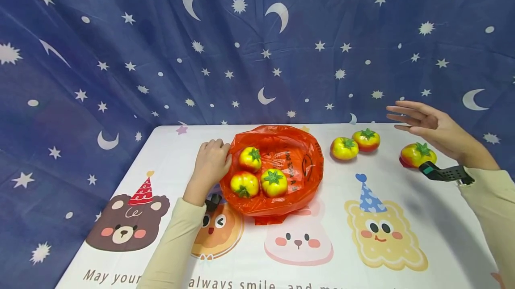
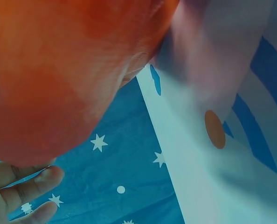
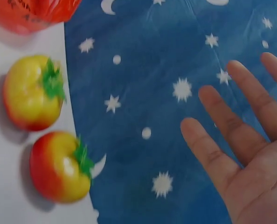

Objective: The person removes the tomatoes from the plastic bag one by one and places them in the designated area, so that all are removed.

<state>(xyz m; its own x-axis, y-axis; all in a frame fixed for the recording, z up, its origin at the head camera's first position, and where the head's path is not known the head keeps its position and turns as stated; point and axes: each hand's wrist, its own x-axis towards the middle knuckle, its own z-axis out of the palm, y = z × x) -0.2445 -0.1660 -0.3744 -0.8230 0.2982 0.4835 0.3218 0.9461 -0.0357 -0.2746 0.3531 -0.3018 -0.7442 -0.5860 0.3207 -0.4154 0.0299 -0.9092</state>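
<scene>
A red plastic bag (image 1: 277, 206) stands with its mouth wide, and three yellow-red tomatoes with green leafy tops, one of them a tomato (image 1: 274, 183) near the front, lie inside. At its left rim my left hand (image 1: 212, 164) pinches the plastic; the left wrist view has the bag (image 2: 59, 84) covering part of the fingers. My right hand (image 1: 436, 126) is raised at the right, fingers spread and holding nothing. Below and left of it sits another tomato (image 1: 416, 155). Two more, a tomato (image 1: 344, 148) and a redder tomato (image 1: 366, 140), rest side by side right of the bag.
A white tablecloth (image 1: 378, 244) with cartoon animals and lettering covers the table. Behind it hangs a dark blue curtain (image 1: 249, 56) with moons and stars. Black straps, such as the wrist strap (image 1: 446, 173), sit on both wrists.
</scene>
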